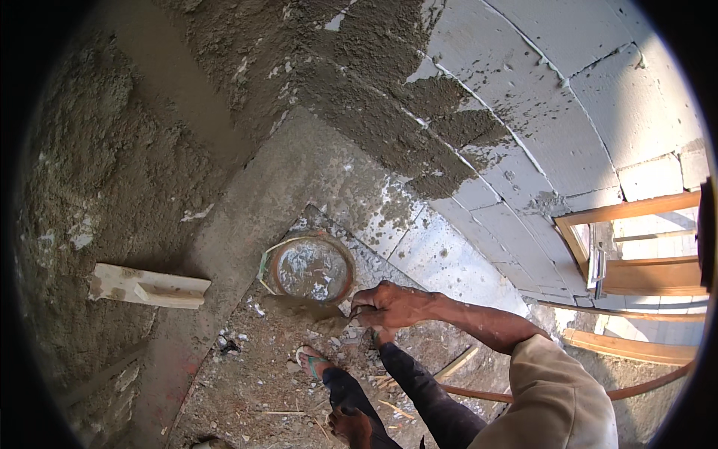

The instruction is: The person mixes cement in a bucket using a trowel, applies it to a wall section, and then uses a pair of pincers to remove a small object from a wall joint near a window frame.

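Observation:
My right hand (pixel 385 305) is closed round the handle end of a trowel (pixel 299 308), whose blade is covered with wet grey-brown mortar. The blade lies just at the near side of a round bucket (pixel 346 262), its inside smeared with mortar and pale residue. Low in the view, my left hand (pixel 350 426) is beside my dark-trousered left leg. Its fingers look curled in, and whatever they may hold is hidden. To the left, a wooden float (pixel 149 286) with a raised handle lies against the mortar-coated surface.
Rough mortar coats the left wall (pixel 105 172) and part of the pale block wall (pixel 516 97). Rubble and wood scraps (pixel 456 364) litter the ground round my sandalled foot (pixel 313 361). A wooden window frame (pixel 643 206) stands at the right, with a curved brown strip (pixel 479 394) below.

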Action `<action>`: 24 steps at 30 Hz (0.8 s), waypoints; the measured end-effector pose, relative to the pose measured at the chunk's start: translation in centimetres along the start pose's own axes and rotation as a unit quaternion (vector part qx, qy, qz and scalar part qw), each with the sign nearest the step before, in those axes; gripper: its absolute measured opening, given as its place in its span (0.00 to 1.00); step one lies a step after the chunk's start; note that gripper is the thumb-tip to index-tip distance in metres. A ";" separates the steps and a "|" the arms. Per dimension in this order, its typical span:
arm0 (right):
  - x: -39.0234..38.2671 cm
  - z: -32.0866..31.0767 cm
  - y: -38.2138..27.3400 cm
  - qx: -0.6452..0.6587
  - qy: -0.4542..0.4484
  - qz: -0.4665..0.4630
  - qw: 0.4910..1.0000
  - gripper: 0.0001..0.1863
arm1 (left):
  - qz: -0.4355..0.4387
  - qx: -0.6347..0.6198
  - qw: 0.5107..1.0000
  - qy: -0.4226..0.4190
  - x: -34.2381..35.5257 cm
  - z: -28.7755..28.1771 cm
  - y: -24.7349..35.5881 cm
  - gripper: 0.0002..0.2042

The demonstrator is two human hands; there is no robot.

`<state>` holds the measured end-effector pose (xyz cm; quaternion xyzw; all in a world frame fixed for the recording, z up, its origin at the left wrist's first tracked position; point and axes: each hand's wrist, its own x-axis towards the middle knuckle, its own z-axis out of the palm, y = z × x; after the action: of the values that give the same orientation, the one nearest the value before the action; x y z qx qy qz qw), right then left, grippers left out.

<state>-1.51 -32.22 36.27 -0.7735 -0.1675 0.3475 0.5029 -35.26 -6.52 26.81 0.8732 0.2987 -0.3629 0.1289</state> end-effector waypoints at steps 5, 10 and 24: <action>-3.8 -19.5 -7.7 0.185 0.153 0.267 0.933 0.13 | 0.001 -0.003 1.000 0.010 0.2 0.2 0.4 0.22; -13.2 -24.3 -9.6 0.011 0.626 0.009 0.780 0.18 | -0.026 0.002 1.000 -0.005 0.2 -0.3 1.1 0.21; 7.6 10.5 26.2 -0.460 0.188 0.043 0.867 0.18 | -0.015 0.009 0.999 -0.037 -0.3 -1.0 0.3 0.24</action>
<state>-5.93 -32.10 7.38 -0.9742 -0.1776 0.1003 0.0962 -34.67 -6.46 27.68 0.8556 0.3032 -0.4000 0.1264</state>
